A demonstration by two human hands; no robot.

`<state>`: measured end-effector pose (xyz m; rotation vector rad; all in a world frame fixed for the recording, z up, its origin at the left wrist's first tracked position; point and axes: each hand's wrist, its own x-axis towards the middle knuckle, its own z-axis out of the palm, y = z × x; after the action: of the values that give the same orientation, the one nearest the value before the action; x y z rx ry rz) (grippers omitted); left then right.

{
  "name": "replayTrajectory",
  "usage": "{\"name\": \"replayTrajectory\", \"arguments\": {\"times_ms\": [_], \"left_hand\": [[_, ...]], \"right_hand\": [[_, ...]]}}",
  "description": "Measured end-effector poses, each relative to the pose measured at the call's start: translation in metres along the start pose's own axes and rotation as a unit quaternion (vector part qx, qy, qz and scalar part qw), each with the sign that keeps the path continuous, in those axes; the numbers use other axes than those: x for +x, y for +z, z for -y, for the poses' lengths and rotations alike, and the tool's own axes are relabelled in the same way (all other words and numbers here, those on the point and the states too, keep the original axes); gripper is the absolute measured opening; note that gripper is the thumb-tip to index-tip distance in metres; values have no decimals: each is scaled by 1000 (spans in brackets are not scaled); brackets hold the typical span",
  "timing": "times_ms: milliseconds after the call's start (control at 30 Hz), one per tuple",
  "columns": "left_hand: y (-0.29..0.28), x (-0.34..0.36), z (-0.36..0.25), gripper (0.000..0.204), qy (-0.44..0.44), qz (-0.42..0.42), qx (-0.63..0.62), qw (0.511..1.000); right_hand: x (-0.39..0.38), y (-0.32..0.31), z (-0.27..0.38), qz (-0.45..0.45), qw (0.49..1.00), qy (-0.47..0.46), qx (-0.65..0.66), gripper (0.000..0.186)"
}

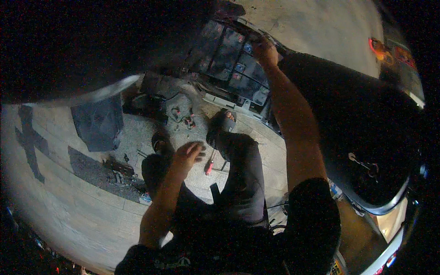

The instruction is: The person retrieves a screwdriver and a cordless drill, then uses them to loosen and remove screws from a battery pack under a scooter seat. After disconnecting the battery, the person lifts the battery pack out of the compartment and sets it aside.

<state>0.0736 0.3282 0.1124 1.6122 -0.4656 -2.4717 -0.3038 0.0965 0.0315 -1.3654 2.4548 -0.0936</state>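
Observation:
My right hand point(266, 51) reaches out to the far end of a row of dark block batteries point(227, 50) with red and blue terminals. Its fingers bend down by a blue terminal point(248, 47); shadow hides what they grip. My left hand point(187, 158) hangs above the pavement between my knees, its fingers loosely curved and apart, with nothing visible in them. Just beyond that hand's fingertips, on the ground, lies a screwdriver point(209, 167) with a red handle.
Beyond my feet, loose cables with red ends point(188, 120) lie on the ground. A dark cloth or mat point(97, 123) and a pile of tools point(121, 170) are at the left. To the right, a broad dark panel point(348, 119) carries keys point(364, 165). Deep shadow covers the upper left.

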Motion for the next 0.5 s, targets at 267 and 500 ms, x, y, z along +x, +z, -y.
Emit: {"name": "replayTrajectory", "arguments": {"times_ms": [267, 500], "left_hand": [[-42, -108, 17, 31, 179, -54, 242, 952], [-3, -61, 0, 34, 9, -111, -133, 985]], "right_hand": [[40, -50, 28, 22, 994, 64, -84, 34], [116, -66, -19, 43, 986, 97, -127, 22]]}}
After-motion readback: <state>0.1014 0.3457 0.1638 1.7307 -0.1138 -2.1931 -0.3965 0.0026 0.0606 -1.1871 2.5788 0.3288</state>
